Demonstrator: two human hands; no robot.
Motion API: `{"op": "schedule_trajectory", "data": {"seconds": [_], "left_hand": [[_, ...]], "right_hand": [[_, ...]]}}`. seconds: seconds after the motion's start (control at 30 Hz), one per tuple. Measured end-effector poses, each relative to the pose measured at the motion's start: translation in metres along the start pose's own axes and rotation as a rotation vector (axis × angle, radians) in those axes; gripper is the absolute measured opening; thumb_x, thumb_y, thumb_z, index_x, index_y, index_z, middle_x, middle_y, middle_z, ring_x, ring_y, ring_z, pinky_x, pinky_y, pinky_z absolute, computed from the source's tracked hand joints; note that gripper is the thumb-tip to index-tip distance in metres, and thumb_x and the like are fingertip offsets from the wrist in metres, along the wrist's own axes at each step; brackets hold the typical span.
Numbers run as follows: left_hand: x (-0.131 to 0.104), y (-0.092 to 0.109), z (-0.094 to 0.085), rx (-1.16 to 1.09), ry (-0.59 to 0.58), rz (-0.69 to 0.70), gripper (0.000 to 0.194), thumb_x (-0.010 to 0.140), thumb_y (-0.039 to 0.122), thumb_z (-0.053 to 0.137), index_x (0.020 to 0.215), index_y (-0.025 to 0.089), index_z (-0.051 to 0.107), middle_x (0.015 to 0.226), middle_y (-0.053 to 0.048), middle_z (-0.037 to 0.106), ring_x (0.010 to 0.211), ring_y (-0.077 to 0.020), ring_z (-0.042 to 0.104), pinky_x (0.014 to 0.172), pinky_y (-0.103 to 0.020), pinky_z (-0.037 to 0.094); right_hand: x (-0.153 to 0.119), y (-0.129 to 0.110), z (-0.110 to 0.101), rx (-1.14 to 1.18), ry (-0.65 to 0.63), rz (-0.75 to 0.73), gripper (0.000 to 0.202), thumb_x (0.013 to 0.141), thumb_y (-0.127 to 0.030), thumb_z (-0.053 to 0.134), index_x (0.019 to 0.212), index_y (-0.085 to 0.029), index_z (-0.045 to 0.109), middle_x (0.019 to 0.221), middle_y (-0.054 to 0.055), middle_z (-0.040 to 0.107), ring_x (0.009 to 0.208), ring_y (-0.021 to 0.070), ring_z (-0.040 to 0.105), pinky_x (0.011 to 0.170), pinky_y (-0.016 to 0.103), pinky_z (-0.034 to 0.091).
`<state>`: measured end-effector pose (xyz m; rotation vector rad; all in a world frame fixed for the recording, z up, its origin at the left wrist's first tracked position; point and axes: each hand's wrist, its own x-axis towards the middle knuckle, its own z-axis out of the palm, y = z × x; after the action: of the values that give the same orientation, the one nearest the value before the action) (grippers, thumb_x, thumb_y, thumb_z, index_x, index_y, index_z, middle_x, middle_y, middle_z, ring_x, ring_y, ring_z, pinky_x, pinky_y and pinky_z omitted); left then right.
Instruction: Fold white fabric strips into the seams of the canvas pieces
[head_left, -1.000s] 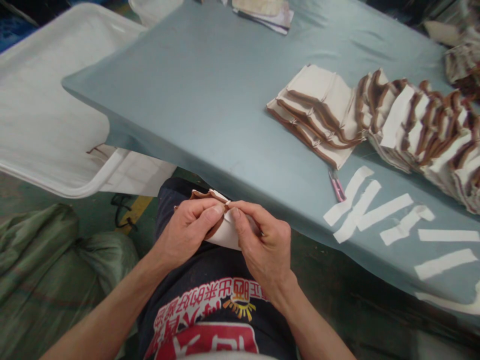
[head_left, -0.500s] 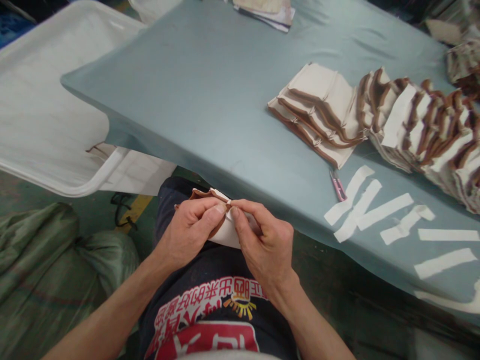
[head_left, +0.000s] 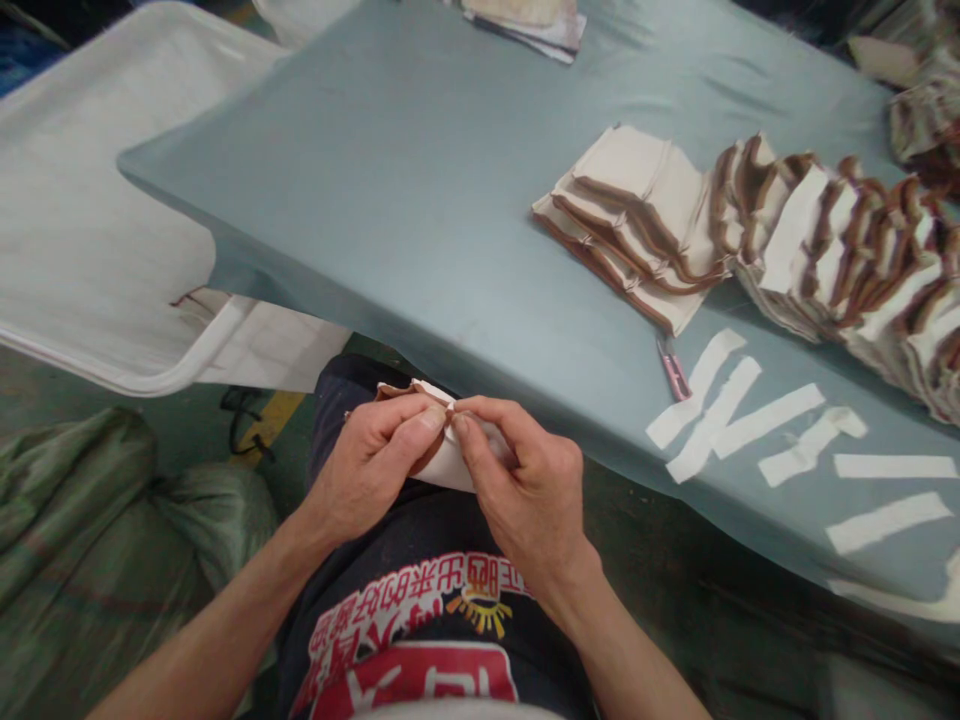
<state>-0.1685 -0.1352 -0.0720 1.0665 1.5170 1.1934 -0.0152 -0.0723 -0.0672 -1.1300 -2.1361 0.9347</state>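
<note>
Low over my lap, by the table's near edge, I hold a white and brown fabric piece [head_left: 448, 468]. My left hand [head_left: 379, 455] pinches its brown edge between thumb and forefinger. My right hand [head_left: 521, 470] grips the same edge right beside it, fingertips nearly touching the left ones. Both hands cover much of the piece; its brown folded rim shows past the left fingers and its white face hangs below.
On the blue-green table [head_left: 360, 200] lie stacked white pieces with brown edges [head_left: 630, 220], a long folded row of them [head_left: 847, 250], pink-handled snips [head_left: 675, 375] and white strips [head_left: 772, 420]. A white bin [head_left: 105, 200] stands left, above green sacks [head_left: 75, 540].
Both hands stay pinched on the fabric piece and have shifted very slightly left. The things on the table keep their places.
</note>
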Motion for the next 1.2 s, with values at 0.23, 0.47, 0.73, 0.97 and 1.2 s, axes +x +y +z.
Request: {"op": "schedule_trajectory", "data": {"seconds": [0.23, 0.47, 0.73, 0.97, 1.2], "left_hand": [[0.001, -0.001, 0.002, -0.013, -0.015, -0.03, 0.022, 0.088, 0.033, 0.059, 0.082, 0.014, 0.069, 0.073, -0.001, 0.066, 0.065, -0.0148, 0.057, 0.059, -0.025, 0.046], [0.002, 0.004, 0.009, 0.044, 0.071, -0.039, 0.021, 0.083, 0.031, 0.057, 0.075, 0.014, 0.066, 0.068, 0.0, 0.063, 0.061, -0.0132, 0.054, 0.056, -0.023, 0.046], [-0.003, 0.007, 0.012, 0.098, 0.149, -0.007, 0.018, 0.081, 0.026, 0.054, 0.07, 0.015, 0.063, 0.063, 0.002, 0.059, 0.055, -0.0107, 0.051, 0.051, -0.02, 0.042], [-0.009, 0.005, 0.02, 0.132, 0.226, 0.046, 0.017, 0.082, 0.023, 0.052, 0.07, 0.016, 0.063, 0.06, 0.005, 0.054, 0.051, -0.0095, 0.046, 0.047, -0.02, 0.038], [-0.01, 0.004, 0.021, 0.103, 0.225, 0.052, 0.017, 0.081, 0.021, 0.052, 0.068, 0.017, 0.062, 0.058, 0.005, 0.053, 0.048, -0.0089, 0.044, 0.045, -0.02, 0.035]], "right_hand": [[0.001, -0.003, -0.002, 0.029, 0.0, -0.022, 0.017, 0.099, -0.021, 0.063, 0.102, -0.018, 0.079, 0.08, 0.0, 0.081, 0.057, 0.0102, 0.067, 0.056, 0.023, 0.044], [0.004, 0.001, -0.004, 0.1, -0.061, 0.036, 0.018, 0.099, -0.024, 0.063, 0.1, -0.018, 0.079, 0.08, 0.001, 0.08, 0.058, 0.0112, 0.066, 0.055, 0.023, 0.044], [0.004, 0.003, -0.01, 0.204, -0.178, 0.03, 0.026, 0.102, -0.022, 0.055, 0.112, -0.015, 0.078, 0.08, 0.002, 0.08, 0.055, 0.0101, 0.065, 0.054, 0.022, 0.045], [0.0, 0.0, -0.009, 0.003, -0.071, -0.143, 0.022, 0.101, -0.015, 0.059, 0.108, -0.016, 0.079, 0.085, 0.003, 0.083, 0.059, 0.0108, 0.071, 0.054, 0.022, 0.045], [-0.001, 0.001, -0.01, -0.126, -0.076, -0.223, 0.023, 0.105, -0.019, 0.057, 0.113, -0.017, 0.079, 0.086, 0.003, 0.084, 0.064, 0.0153, 0.077, 0.06, 0.026, 0.048]]}}
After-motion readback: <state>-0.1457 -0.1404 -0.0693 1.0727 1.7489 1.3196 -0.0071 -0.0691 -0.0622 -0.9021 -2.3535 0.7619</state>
